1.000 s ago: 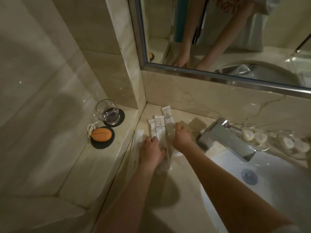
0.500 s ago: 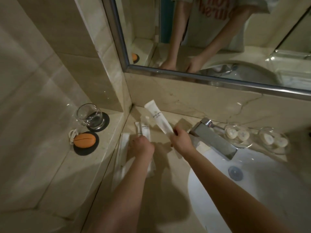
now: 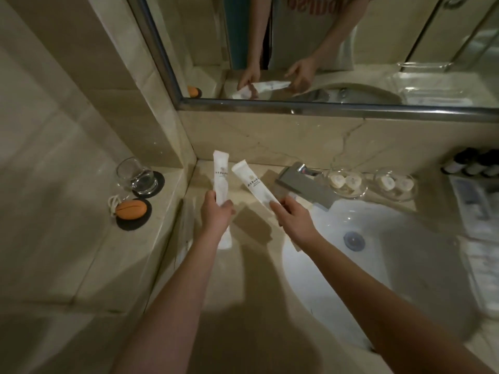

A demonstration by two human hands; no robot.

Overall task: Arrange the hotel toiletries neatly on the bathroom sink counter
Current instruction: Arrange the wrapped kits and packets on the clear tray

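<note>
My left hand (image 3: 216,211) grips a long white toiletry packet (image 3: 221,175) near its middle, holding it upright above the beige marble counter (image 3: 243,265). To its right, my right hand (image 3: 293,218) pinches the lower end of a second white packet (image 3: 251,184), which tilts up and to the left. Both packets carry a small printed logo and hang in the air over the counter's back left corner. Another pale packet (image 3: 186,225) lies along the counter's left edge, dim and hard to make out.
A glass tumbler (image 3: 136,175) and an orange soap (image 3: 131,209) sit on black coasters on the left ledge. The chrome faucet (image 3: 305,184) overhangs the white basin (image 3: 378,265). Two glass dishes (image 3: 347,182) with small wrapped items, dark bottles (image 3: 472,166) and a tray stand to the right.
Both hands rose from the counter, each lifting a white packet. The left hand, which was pressing on packets lying flat, now holds one upright. The view shifted left.
</note>
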